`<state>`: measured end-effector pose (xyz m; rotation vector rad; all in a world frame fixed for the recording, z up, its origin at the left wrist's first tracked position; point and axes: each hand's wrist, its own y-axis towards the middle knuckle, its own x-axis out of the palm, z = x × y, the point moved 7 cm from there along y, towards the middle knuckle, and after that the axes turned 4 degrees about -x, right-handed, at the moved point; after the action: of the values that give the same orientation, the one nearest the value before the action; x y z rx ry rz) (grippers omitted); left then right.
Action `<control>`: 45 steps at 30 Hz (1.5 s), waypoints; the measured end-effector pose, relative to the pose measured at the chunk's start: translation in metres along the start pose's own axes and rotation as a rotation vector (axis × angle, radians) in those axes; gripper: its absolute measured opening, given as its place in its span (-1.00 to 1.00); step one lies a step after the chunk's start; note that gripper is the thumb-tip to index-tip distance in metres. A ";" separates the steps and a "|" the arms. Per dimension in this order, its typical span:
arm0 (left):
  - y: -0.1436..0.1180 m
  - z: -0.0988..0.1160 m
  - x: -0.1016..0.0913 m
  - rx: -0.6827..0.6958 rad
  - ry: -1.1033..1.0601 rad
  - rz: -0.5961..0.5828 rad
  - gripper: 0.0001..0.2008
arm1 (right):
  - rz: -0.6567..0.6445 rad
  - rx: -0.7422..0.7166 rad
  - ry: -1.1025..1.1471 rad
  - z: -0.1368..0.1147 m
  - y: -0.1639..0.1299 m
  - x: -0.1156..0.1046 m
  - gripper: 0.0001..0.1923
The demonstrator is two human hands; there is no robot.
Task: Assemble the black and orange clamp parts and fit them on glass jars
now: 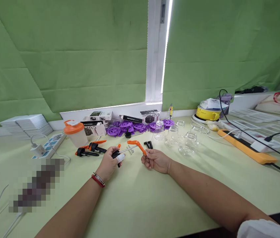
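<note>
Two hands — left hand (108, 162), right hand (155, 160) — share one orange clamp (133, 146).

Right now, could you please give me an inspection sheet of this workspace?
Surface: pale green table, with free space near the person.
Job's things: orange clamp piece with metal rod, held between both hands.
Clutter: more clamps, orange-lidded shaker, purple wheels, small boxes, clear glass jars, yellow pot, white stack.
Hands: left hand grips the black end, one finger taped; right hand pinches the orange end.
Cables: white power strip, orange power strip, black cables.
Surroundings: green blinds, white window frame.
</note>
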<state>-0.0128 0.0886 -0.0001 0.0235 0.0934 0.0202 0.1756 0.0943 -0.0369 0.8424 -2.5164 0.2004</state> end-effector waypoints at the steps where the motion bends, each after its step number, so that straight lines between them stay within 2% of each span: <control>1: 0.000 0.000 0.000 0.008 -0.014 0.000 -0.58 | -0.004 0.001 -0.004 0.000 0.000 0.000 -0.77; 10: -0.008 0.007 0.007 0.054 0.033 -0.078 -0.53 | -0.089 0.021 -0.062 0.004 -0.002 0.005 -0.77; 13: -0.012 0.009 0.014 0.069 0.068 -0.145 -0.50 | -0.122 0.037 -0.069 0.005 -0.003 0.007 -0.78; 16: -0.016 0.011 0.021 0.095 0.106 -0.222 -0.50 | -0.133 0.044 -0.083 0.006 -0.004 0.009 -0.78; 22: -0.021 0.017 0.027 0.111 0.131 -0.264 -0.51 | -0.142 0.070 -0.114 0.006 -0.005 0.011 -0.76; 30: -0.027 0.020 0.034 0.105 -0.018 -0.342 -0.42 | -0.149 0.133 -0.167 0.009 -0.005 0.014 -0.70; 34: -0.031 0.021 0.040 0.033 -0.304 -0.391 -0.60 | -0.164 0.127 -0.183 0.009 -0.006 0.016 -0.66; 37: -0.033 0.024 0.042 -0.017 -0.470 -0.391 -0.64 | -0.168 0.118 -0.191 0.009 -0.007 0.018 -0.66; 41: -0.030 0.022 0.039 -0.070 -0.510 -0.359 -0.68 | -0.149 0.099 -0.242 0.009 -0.006 0.020 -0.68; 45: -0.020 0.018 0.025 -0.078 -0.523 -0.233 -0.70 | -0.012 0.051 -0.369 0.010 -0.001 0.016 -0.69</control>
<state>0.0142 0.0683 0.0149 -0.0600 -0.4283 -0.2151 0.1612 0.0821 -0.0376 0.9911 -2.8561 0.1137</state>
